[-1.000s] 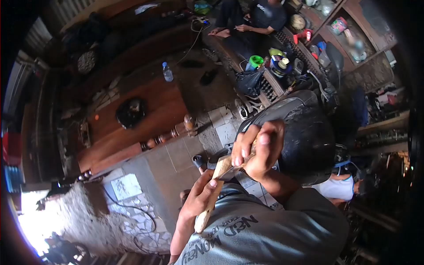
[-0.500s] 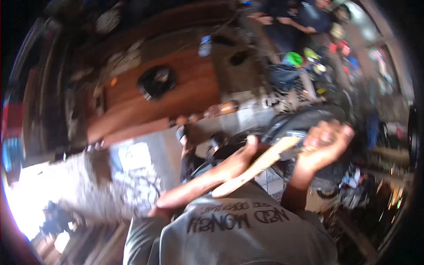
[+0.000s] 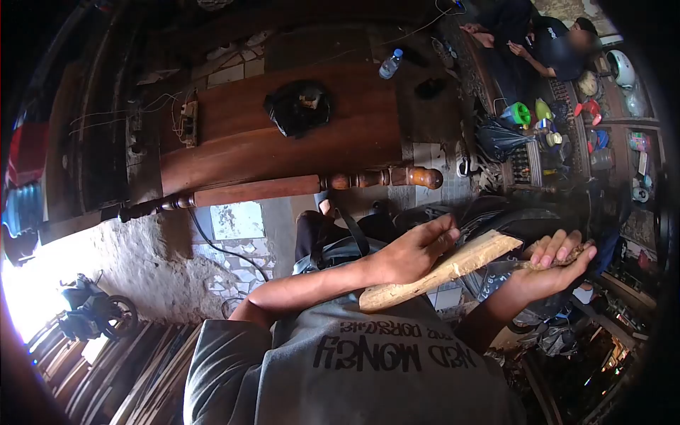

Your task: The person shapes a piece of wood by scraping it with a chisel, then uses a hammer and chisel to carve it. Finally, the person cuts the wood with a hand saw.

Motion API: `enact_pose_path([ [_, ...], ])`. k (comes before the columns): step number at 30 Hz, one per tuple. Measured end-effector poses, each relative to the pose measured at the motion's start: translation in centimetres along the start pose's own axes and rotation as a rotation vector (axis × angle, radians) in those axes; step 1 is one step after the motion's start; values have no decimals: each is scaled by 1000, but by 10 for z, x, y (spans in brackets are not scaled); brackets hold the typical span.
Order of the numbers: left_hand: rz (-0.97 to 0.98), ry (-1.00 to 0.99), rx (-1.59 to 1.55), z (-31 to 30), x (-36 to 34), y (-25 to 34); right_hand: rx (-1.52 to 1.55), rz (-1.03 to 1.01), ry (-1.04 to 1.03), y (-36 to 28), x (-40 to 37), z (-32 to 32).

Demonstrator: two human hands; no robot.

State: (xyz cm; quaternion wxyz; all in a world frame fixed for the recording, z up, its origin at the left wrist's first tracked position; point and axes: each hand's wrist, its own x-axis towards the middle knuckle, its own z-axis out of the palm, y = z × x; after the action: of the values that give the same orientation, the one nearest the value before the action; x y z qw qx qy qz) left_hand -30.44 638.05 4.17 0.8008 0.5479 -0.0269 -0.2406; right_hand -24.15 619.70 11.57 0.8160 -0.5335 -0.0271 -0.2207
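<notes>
A pale, rough-surfaced piece of wood (image 3: 446,273) lies slanted in front of my chest, its lower end close to my grey shirt. My left hand (image 3: 418,251) is closed against its upper side, with the fingers curled; part of the grip is hidden. To the right of the wood's far end, my right hand (image 3: 556,265) is turned palm up. Its fingers fold over a rough brown lump (image 3: 577,255), whose kind I cannot make out.
Ahead lies a reddish-brown wooden panel (image 3: 234,156) bearing a black plastic bag (image 3: 297,110). A turned wooden post (image 3: 258,190) runs along its near edge. A water bottle (image 3: 390,64) stands beyond. People (image 3: 559,49) sit at upper right. A motorcycle (image 3: 95,308) is at left.
My right hand has moved slightly right and down, with its fingers folded over the brown lump. My left hand's fingers now curl by the wood. The view has shifted and sharpened.
</notes>
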Motion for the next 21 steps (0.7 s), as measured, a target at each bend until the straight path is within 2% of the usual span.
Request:
enact_pose_path([
  [3,-68,-67,-14,-10,3,-1,-17,-10,-2,-1,-2,1],
  [5,-113,-78,8,-18,4,9,-258,-60,-120,-2,-4,3],
  [6,-161,-93,33,-22,3,14,-404,25,-254,-1,-7,-1],
  [7,-158,-93,34,-23,2,9,-696,161,-352,-6,-9,1],
  [9,-12,-123,-11,-22,2,-10,-637,422,-640,6,-7,-12],
  [10,-113,-308,118,-35,6,-3,-597,491,-667,15,-9,-30],
  [11,-219,-271,99,-36,0,8,-560,564,-681,15,-16,-48],
  [13,201,-333,233,-37,-1,-50,-576,763,-615,6,-22,-42],
  [14,-144,-385,36,-39,3,-54,-561,820,-632,5,-25,-64],
  [15,-84,-438,23,-46,5,-28,-579,790,-580,2,-33,-64],
  [17,-254,-513,-505,-67,9,-39,-681,746,-512,-5,-49,-82],
  [19,-38,-351,-543,-119,42,-104,-776,688,-290,-15,-71,-90],
  [20,-52,-255,-149,-170,63,-138,-834,644,-251,-14,-76,-92],
  [21,156,-71,66,-225,83,-201,-894,614,-210,-17,-83,-93],
])
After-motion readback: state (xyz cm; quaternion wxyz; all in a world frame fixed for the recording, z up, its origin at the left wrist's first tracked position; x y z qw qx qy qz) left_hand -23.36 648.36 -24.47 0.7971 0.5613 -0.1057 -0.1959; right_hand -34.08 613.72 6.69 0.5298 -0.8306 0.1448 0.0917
